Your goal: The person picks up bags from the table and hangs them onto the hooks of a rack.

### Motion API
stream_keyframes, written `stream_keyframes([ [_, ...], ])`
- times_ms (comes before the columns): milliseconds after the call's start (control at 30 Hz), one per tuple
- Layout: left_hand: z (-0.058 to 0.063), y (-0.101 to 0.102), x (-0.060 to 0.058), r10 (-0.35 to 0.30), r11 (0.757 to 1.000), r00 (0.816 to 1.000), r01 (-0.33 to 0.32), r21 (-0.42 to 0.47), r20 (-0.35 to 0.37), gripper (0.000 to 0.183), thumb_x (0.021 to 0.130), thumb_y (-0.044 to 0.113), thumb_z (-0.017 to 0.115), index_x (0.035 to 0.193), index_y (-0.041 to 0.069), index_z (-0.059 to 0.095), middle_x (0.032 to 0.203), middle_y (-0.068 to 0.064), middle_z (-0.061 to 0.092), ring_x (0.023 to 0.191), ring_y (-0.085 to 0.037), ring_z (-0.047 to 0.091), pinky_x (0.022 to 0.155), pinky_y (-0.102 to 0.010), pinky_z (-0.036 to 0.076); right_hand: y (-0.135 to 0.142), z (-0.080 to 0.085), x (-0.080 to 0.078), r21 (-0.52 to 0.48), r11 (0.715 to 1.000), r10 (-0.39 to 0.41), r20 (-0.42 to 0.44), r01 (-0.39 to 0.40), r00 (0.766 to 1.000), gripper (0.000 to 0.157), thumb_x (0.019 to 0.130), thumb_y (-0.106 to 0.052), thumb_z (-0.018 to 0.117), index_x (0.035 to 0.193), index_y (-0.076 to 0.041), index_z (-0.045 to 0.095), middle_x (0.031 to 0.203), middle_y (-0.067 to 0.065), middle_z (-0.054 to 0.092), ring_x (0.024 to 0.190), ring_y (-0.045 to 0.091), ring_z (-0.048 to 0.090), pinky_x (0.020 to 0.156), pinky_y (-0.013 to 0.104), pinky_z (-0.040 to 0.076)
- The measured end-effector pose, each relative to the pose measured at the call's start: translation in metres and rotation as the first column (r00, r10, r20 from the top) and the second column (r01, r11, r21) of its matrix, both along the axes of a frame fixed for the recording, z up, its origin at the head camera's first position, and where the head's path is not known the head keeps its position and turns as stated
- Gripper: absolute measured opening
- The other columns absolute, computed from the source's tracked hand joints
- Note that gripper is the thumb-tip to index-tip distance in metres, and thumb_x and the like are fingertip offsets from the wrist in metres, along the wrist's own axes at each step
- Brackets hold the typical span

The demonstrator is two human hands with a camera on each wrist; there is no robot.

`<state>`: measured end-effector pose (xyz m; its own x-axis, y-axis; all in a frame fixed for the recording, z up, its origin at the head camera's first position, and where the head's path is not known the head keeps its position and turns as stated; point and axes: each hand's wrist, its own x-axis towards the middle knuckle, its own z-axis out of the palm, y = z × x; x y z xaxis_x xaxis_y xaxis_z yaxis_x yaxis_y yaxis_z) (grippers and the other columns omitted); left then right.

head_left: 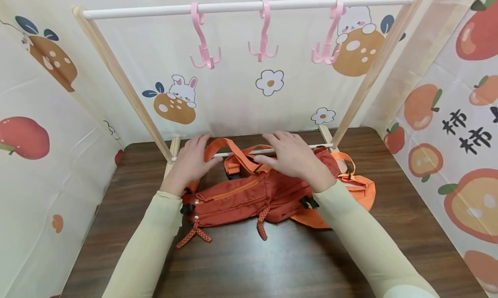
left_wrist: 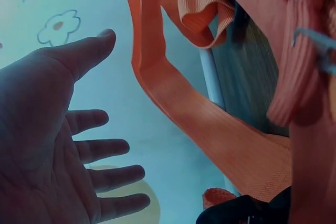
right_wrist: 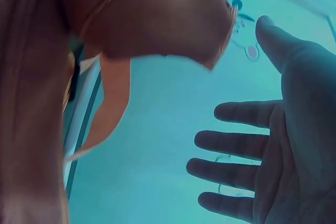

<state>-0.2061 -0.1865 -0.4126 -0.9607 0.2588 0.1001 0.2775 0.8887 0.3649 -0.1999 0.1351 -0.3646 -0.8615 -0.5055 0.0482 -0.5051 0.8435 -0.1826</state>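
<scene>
A rust-red fabric bag (head_left: 229, 198) with zippers, checkered pulls and black buckles lies on the table. Its orange strap (head_left: 233, 153) arches up at the back, and in the left wrist view the strap (left_wrist: 184, 103) runs past the fingers. My left hand (head_left: 190, 161) hovers over the bag's left end, fingers spread and thumb apart, holding nothing. Over the bag's right part is my right hand (head_left: 293, 155), also with straight fingers and nothing in it. Both palms show bare in the wrist views. A bright orange fabric piece (head_left: 363, 194) with a zipper lies at the right, partly hidden by my right arm.
Behind the bag stands a wooden rack with a white top rail (head_left: 233, 7) and a low white bar (head_left: 317, 145). Pink hooks (head_left: 204, 51) hang from the rail. Printed cloth walls (head_left: 233, 94) enclose the dark wooden table (head_left: 241, 263) at the back and sides.
</scene>
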Motion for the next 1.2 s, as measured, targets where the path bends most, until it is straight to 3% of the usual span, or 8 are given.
stream_keyframes([
  [300,-0.005,0.002,-0.025,-0.013,1.0,0.997,0.012,0.022,0.07,0.076,0.104,0.038,0.07,0.16,-0.002,0.038,0.16,-0.024,0.043,0.147,-0.043,0.04,0.119,-0.058,0.035,-0.037,0.006,-0.005,0.105,0.991,0.086,-0.004,-0.085,0.996,0.083,0.101,-0.072,0.054,0.155,-0.009,0.052,0.146,0.013,0.061,0.131,0.034,0.061,0.113,0.054,0.042],
  [600,-0.01,0.008,-0.046,-0.008,1.0,0.989,0.009,-0.003,0.147,0.065,0.107,0.03,0.066,0.157,-0.005,0.042,0.156,-0.026,0.046,0.146,-0.042,0.043,0.119,-0.055,0.035,-0.059,0.007,-0.01,0.195,0.977,0.082,0.027,-0.085,0.996,0.083,0.101,-0.072,0.051,0.156,-0.01,0.052,0.146,0.012,0.061,0.131,0.033,0.06,0.112,0.053,0.043],
  [900,-0.026,0.009,-0.058,0.037,0.998,0.987,-0.028,-0.055,0.156,0.046,0.108,0.031,0.063,0.141,-0.001,0.058,0.139,-0.021,0.054,0.124,-0.041,0.056,0.106,-0.057,0.046,-0.063,0.005,-0.01,0.207,0.976,0.07,0.024,-0.074,0.997,0.082,0.101,-0.073,0.051,0.155,-0.01,0.053,0.146,0.012,0.061,0.132,0.033,0.06,0.111,0.053,0.045],
  [1200,-0.032,0.009,-0.057,0.02,0.999,0.993,-0.014,-0.052,0.116,0.026,0.109,0.025,0.063,0.12,0.002,0.066,0.12,-0.017,0.058,0.103,-0.036,0.06,0.092,-0.054,0.05,-0.065,0.003,-0.01,0.209,0.976,0.062,0.016,-0.064,0.998,0.081,0.101,-0.073,0.052,0.152,-0.011,0.055,0.142,0.01,0.063,0.128,0.032,0.062,0.109,0.052,0.046],
])
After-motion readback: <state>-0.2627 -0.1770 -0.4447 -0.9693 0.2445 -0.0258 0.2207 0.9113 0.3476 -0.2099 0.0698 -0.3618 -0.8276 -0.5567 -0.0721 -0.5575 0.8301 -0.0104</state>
